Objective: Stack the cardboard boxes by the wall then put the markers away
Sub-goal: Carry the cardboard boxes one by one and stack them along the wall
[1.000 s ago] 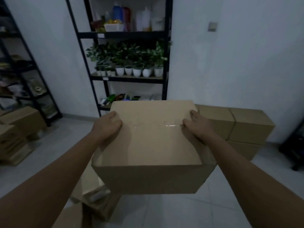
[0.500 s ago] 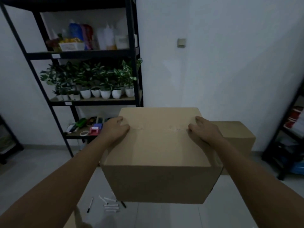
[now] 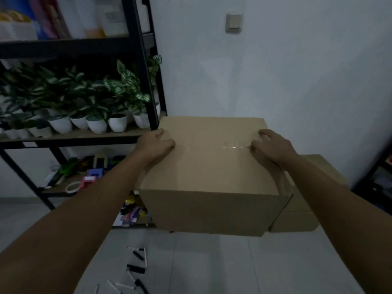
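The room is dim, with a pale wall [image 3: 297, 71] filling the upper right of the frame and a small light switch [image 3: 233, 23] on it near the top centre. The floor [image 3: 222, 266] is made of light grey tiles and takes the bottom of the frame. In the centre, a closed cardboard box [image 3: 212, 177] is held up above the floor; a strip of clear tape shines along its top seam. The left hand [image 3: 153, 145] grips the left top edge of the box with curled fingers, and the right hand [image 3: 270, 148] grips the right top edge in the same way. Behind the box, at centre right, a second cardboard box [image 3: 318, 170] stands against the wall, partly hidden. On the left side of the frame is a black metal shelf rack [image 3: 146, 81]. Its middle shelf carries a row of green plants in white pots [image 3: 96, 123], and the lower shelf has small coloured items and a roll of tape [image 3: 73, 186]. At the bottom centre, several markers [image 3: 135, 268] lie scattered on the floor, black and white, well apart from the held box.
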